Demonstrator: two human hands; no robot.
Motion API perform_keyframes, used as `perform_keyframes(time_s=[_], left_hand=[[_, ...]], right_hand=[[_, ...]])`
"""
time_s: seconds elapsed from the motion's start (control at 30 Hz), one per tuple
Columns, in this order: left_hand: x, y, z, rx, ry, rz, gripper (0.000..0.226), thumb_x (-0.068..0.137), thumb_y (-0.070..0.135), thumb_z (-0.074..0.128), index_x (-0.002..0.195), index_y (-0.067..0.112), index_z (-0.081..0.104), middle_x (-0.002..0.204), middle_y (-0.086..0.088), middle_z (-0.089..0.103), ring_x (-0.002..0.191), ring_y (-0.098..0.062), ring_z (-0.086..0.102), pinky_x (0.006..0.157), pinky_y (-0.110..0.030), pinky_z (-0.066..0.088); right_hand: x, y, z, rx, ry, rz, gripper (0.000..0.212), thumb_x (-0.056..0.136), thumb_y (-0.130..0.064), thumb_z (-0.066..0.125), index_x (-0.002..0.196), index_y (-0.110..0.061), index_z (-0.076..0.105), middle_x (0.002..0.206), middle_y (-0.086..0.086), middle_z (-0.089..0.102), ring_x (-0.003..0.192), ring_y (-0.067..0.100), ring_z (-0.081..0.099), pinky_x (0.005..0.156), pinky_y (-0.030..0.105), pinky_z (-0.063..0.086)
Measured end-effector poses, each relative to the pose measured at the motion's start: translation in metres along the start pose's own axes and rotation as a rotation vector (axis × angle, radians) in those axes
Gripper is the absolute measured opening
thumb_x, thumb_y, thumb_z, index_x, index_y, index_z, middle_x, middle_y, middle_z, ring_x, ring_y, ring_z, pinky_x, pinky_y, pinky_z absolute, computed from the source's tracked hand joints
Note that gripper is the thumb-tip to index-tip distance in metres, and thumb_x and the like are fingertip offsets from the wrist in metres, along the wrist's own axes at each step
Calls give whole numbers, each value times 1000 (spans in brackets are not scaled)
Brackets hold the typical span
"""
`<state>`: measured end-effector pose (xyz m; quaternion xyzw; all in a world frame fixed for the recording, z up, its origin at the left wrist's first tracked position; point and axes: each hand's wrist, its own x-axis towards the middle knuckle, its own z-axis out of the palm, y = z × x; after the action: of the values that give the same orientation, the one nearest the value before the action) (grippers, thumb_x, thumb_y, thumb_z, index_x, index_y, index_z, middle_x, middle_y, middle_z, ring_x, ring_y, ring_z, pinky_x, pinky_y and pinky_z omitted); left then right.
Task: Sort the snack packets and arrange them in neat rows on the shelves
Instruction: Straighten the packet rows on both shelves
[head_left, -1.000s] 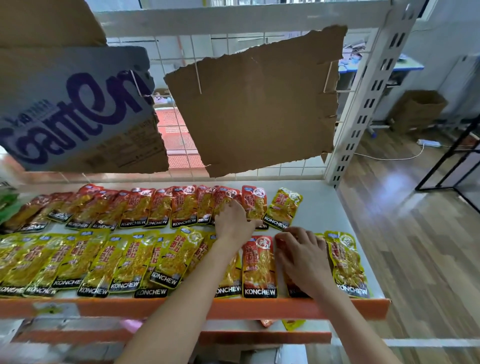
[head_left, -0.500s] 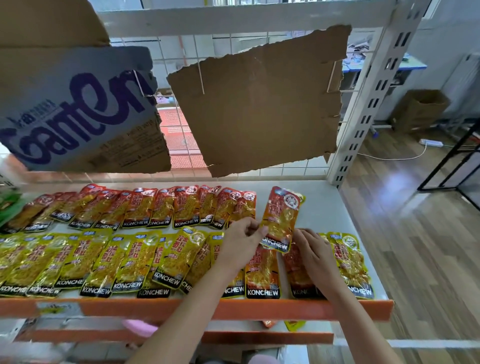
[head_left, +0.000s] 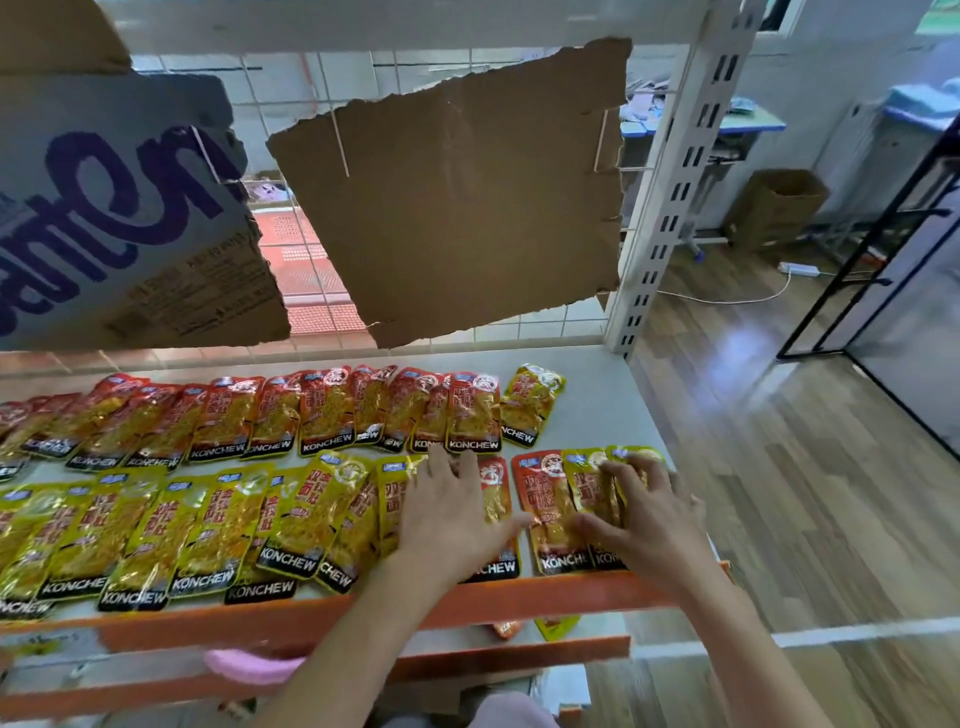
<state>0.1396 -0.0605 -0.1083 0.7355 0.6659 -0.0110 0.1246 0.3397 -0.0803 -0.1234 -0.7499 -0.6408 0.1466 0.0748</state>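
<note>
Two rows of flat, glossy snack packets lie on the pale shelf (head_left: 587, 374), black "KONCHEW" bands toward the near edge. The far row (head_left: 260, 415) is red, overlapping like shingles, ending at the right with one yellow packet (head_left: 530, 402) touching the last red one. The near row (head_left: 182, 525) is yellow, also overlapping. At its right end lie two red packets (head_left: 543, 504) and two yellow ones (head_left: 597, 493).

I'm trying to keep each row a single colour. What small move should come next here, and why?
Probably the left hand should lift the red packet under its straight fingers up to the back row. The front row is mostly yellow, yet two red packets lie in it; the other lies partly under the right hand.
</note>
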Motion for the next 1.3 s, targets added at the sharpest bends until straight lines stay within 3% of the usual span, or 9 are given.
perform_keyframes(time_s=[0.13, 0.27, 0.4, 0.5, 0.67, 0.83, 1.03, 1.2, 1.3], left_hand=[[-12, 13, 18, -214, 85, 74, 91, 77, 67, 53, 144, 20, 12, 146, -10, 3, 138, -28, 4, 115, -35, 11], [-14, 32, 29, -281, 123, 26, 97, 72, 67, 60, 144, 22, 13, 148, -12, 2, 137, -30, 1, 115, -39, 8], [-11, 44, 26, -744, 144, -23, 93, 68, 51, 75, 139, 23, 24, 141, -5, 20, 131, -19, 27, 109, -31, 27], [-6, 50, 21, -1156, 95, -143, 89, 68, 34, 81, 137, 19, 27, 136, -2, 36, 101, -12, 58, 85, -27, 53], [11, 46, 16, -1015, -55, -216, 89, 63, 39, 83, 132, 9, 37, 119, -6, 57, 106, -18, 58, 92, -36, 50], [16, 35, 11, -918, -200, -150, 31, 67, 32, 82, 81, 20, 57, 92, -6, 68, 91, -21, 66, 87, -38, 53], [5, 4, 3, -964, -95, -113, 23, 70, 27, 80, 77, 16, 61, 66, 3, 54, 64, -12, 55, 66, -32, 47], [-18, -41, -24, -1097, 106, -183, 9, 78, 16, 73, 81, 17, 65, 82, -2, 69, 76, -19, 65, 70, -31, 50], [-21, -59, -37, -1290, 148, -198, 15, 76, 19, 71, 88, 12, 66, 86, -4, 70, 85, -23, 65, 81, -35, 49]], right_hand=[[-6, 3, 4, -27, 5, -5, 78, 70, -80, 35, 138, -42, 31, 146, -11, 24, 133, 20, 22, 102, 41, 25], [-5, 3, 7, -98, 31, -33, 95, 53, -82, 4, 138, -47, 29, 143, -12, 26, 129, 20, 23, 100, 40, 24], [-5, 3, 8, -132, 29, -55, 88, 59, -77, 5, 139, -47, 27, 144, -12, 25, 127, 20, 24, 97, 39, 25], [-4, 4, 10, -139, 10, -62, 64, 82, -67, 31, 141, -42, 26, 145, -10, 23, 128, 21, 22, 98, 40, 24], [-4, 6, 10, -123, 8, -62, 74, 72, -65, 20, 140, -38, 28, 146, -10, 22, 127, 21, 20, 97, 40, 23], [-5, 3, 9, -151, -2, -74, 93, 56, -71, -2, 139, -40, 26, 146, -12, 19, 126, 19, 17, 97, 37, 23], [-6, -16, 11, -54, -57, -156, 76, 71, -70, 18, 141, -42, 25, 146, -12, 20, 129, 21, 19, 99, 39, 26], [-11, -41, 19, -68, -38, -241, 82, 65, -78, 8, 139, -48, 26, 143, -14, 25, 127, 19, 24, 98, 35, 29], [-10, -57, 9, 305, -145, -246, 86, 69, -87, 19, 137, -39, 39, 137, -14, 38, 125, 11, 36, 102, 32, 31]])
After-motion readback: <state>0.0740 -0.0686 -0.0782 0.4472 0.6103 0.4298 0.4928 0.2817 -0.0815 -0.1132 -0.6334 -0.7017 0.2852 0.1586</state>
